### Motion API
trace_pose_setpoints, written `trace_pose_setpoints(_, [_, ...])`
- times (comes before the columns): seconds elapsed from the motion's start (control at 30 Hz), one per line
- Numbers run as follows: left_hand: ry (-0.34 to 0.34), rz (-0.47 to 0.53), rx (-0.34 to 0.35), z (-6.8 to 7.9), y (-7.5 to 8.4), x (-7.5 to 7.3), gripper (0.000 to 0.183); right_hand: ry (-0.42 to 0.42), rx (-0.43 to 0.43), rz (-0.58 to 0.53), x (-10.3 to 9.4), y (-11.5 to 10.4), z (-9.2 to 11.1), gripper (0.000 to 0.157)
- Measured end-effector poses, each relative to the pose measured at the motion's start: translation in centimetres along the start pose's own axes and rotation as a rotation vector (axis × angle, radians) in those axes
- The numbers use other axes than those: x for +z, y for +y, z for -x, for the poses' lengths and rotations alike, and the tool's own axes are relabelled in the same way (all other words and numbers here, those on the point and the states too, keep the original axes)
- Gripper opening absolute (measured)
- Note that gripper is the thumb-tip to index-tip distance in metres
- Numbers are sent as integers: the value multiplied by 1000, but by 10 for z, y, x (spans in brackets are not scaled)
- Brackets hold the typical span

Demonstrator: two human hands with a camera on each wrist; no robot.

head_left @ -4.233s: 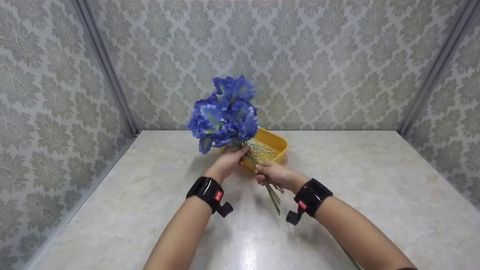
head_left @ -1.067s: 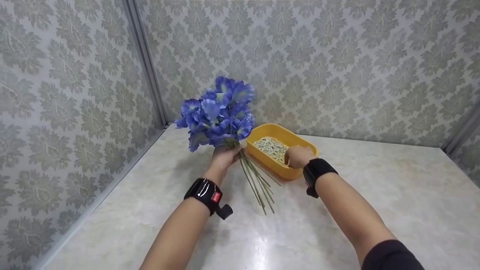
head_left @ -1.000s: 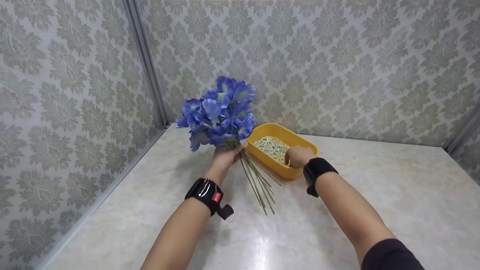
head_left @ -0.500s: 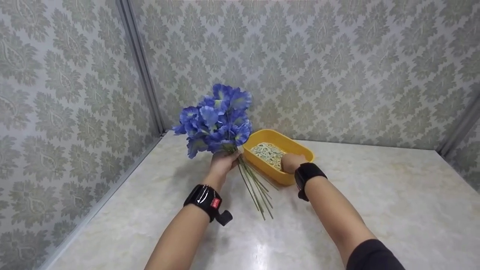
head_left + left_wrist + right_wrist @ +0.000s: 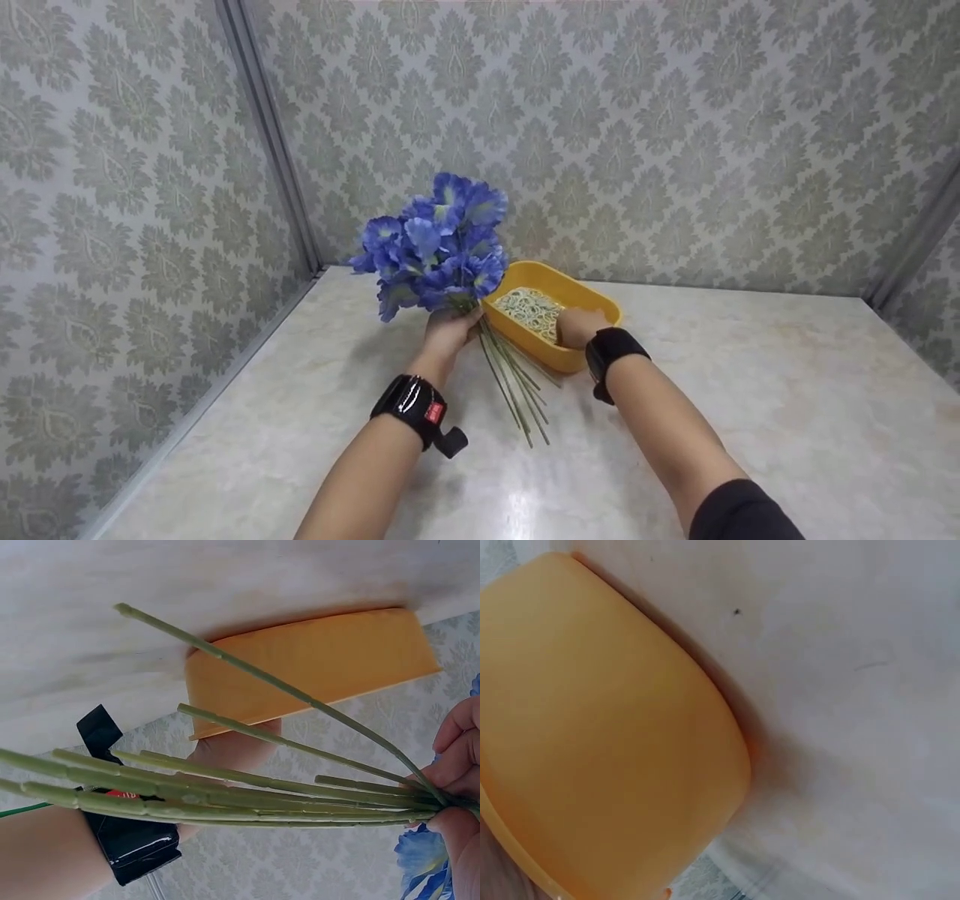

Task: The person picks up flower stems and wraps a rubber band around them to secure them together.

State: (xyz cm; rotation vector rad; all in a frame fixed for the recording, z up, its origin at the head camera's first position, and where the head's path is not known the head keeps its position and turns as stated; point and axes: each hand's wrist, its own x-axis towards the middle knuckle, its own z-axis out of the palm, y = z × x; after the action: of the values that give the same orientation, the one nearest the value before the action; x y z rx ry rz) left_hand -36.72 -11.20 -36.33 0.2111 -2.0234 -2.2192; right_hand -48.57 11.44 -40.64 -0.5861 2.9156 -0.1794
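A bunch of blue artificial irises (image 5: 439,251) leans to the upper left in the head view. My left hand (image 5: 448,330) grips its green stems just under the blooms; the left wrist view shows fingers and thumb pinching the stems (image 5: 300,802), whose ends fan out. Right beside the flowers stands a yellow plastic box (image 5: 525,343) holding many small pale loops that look like rubber bands (image 5: 529,309). My right hand (image 5: 581,328) reaches down inside the box at its near right end. Its fingertips are hidden among the loops and behind the wall.
Pale marbled table (image 5: 735,390) surface lies under everything. Patterned wall panels (image 5: 600,150) close off the back and the left. Each wrist wears a black strap (image 5: 409,405) with a loose end on the left one. In the right wrist view the box's outer wall (image 5: 615,727) fills much of the frame.
About four seconds ago both hands held the stems. The right hand then left them for the box, and over the last second has pushed deeper in. The left hand still grips the bunch.
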Motion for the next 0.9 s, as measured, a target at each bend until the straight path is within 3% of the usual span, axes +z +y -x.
trace_pose_setpoints(0.23, [15, 6, 6, -8, -3, 3, 29, -7, -13, 0, -5, -5, 5, 19])
trace_pose_setpoints(0.37, [-30, 23, 85, -38, -33, -3, 28, -12, -14, 38, -4, -5, 7, 18])
trace_pose_setpoints(0.47, [-17, 18, 73, -44, -40, -2, 29, -13, -17, 47, -7, -6, 9, 17])
trace_pose_setpoints(0.57, [-1, 10, 40, -25, -23, 0, 32, -9, -18, 26, -14, -10, 15, 15])
trace_pose_setpoints(0.63, [12, -12, 0, -3, -4, 2, 36, -1, -15, 13, -19, -12, 18, 13])
trace_pose_setpoints(0.7, [-3, -20, -1, 3, 3, 2, 42, 31, -21, 5, -23, -12, 21, 12])
trace_pose_setpoints(0.83, [13, -55, -8, 4, 3, 3, 45, 145, -41, -15, -30, -8, 27, 7])
trace_pose_setpoints(0.9, [21, -51, 2, -11, -11, 3, 41, 201, -46, -40, -36, -6, 32, 9])
